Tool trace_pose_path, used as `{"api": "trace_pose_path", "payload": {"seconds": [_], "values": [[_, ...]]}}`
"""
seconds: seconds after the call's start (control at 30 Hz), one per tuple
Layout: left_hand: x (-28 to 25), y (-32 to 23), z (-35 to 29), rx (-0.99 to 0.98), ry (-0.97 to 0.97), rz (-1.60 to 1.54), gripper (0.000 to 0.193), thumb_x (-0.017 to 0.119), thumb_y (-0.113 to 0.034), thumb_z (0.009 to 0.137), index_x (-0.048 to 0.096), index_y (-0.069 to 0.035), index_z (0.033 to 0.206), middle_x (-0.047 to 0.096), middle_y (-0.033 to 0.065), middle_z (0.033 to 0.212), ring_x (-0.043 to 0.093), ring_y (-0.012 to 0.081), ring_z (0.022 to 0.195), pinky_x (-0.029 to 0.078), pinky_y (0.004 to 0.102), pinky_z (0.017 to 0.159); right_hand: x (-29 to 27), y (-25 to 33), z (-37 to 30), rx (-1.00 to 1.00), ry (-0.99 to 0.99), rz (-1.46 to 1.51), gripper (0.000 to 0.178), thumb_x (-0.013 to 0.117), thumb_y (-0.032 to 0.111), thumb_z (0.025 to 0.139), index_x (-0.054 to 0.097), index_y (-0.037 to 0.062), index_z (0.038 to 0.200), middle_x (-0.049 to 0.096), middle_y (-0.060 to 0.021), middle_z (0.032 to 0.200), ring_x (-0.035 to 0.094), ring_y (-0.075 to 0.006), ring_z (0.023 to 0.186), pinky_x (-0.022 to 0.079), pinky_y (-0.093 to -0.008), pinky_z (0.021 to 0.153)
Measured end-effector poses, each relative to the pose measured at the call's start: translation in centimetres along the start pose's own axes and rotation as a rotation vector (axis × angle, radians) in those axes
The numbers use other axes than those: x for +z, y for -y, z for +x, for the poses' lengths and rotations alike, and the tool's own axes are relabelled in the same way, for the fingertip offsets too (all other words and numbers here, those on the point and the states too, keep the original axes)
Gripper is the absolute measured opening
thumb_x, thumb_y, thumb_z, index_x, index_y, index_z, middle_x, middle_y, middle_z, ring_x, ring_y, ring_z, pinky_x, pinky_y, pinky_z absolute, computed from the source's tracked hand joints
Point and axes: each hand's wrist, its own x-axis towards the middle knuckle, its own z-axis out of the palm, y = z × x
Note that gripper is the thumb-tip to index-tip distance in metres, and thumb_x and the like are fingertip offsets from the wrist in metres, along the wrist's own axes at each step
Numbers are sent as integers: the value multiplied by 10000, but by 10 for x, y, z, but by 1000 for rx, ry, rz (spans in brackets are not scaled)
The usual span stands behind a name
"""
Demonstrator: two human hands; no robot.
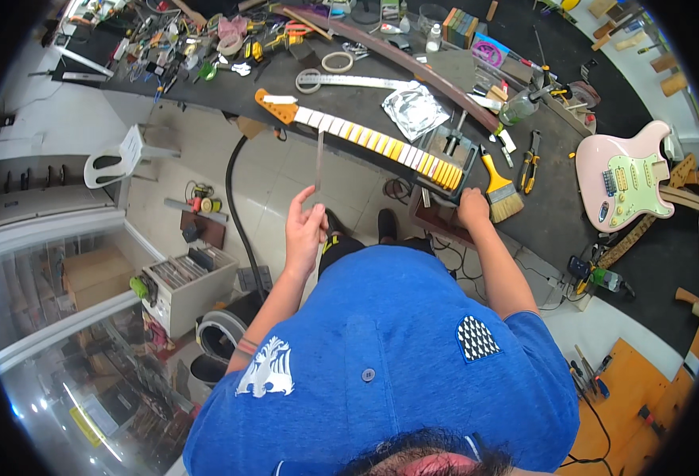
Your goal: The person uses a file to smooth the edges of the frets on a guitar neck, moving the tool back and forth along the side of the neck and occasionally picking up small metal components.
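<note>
My left hand (306,230) is raised in front of the bench, fingers pinched on the lower end of a thin, flat metal strip (319,163). The strip stands nearly upright, and its top end meets the near edge of a guitar neck (357,135). White and yellow strips cover the neck's fingerboard between the frets, and its orange headstock (275,105) points left. A bench vise (454,147) sits at the neck's right end. My right hand (473,208) is closed beside that end, at the bench edge; what its fingers hold is hidden.
Right of the vise lie a yellow-handled brush (502,190) and yellow-black pliers (532,163). A pink guitar body (623,176) rests farther right. Behind the neck are a crumpled silver sheet (414,109), a steel ruler (357,81) and tape rolls (337,62). A black hose (235,198) hangs at the left.
</note>
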Motion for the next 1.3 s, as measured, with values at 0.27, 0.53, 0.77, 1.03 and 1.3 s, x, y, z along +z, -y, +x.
{"api": "trace_pose_path", "payload": {"seconds": [0.27,0.53,0.77,1.03,1.3], "values": [[5,-5,8,40,-23,7,530,717,-238,1105,535,-30,1557,665,31,833,494,42,585,373,215,514,-9,-3,0,-45,19,-3,396,859,202,911,687,-2,1203,702,-267,1250,757,-449,1117,634,-519,947],[-16,19,-4,-12,-34,-12,241,718,-249,1104,654,-49,1220,642,12,764,527,58,592,409,226,525,-14,-3,-9,-17,50,-7,492,885,252,911,642,-6,1252,674,-265,1300,747,-451,1147,630,-514,967],[-23,25,8,-1,-69,-97,227,708,-230,1105,595,-44,1170,645,32,785,560,61,633,430,226,530,-17,-19,-25,-157,-24,317,183,714,26,916,669,34,1093,679,-232,1220,693,-443,1080,578,-520,903],[-22,16,56,21,12,-129,280,705,-167,1102,522,-54,1282,672,70,822,506,68,526,384,225,470,-54,13,-50,146,-236,552,150,609,100,1074,674,8,1172,729,-212,1164,706,-401,1100,552,-455,942],[-6,56,101,36,171,-280,395,595,-131,1139,436,-50,1491,650,94,884,525,94,578,427,224,520,-52,90,-30,-327,-578,244,353,719,16,920,695,109,1260,654,-118,1338,601,-354,1317,452,-491,1104]]}}
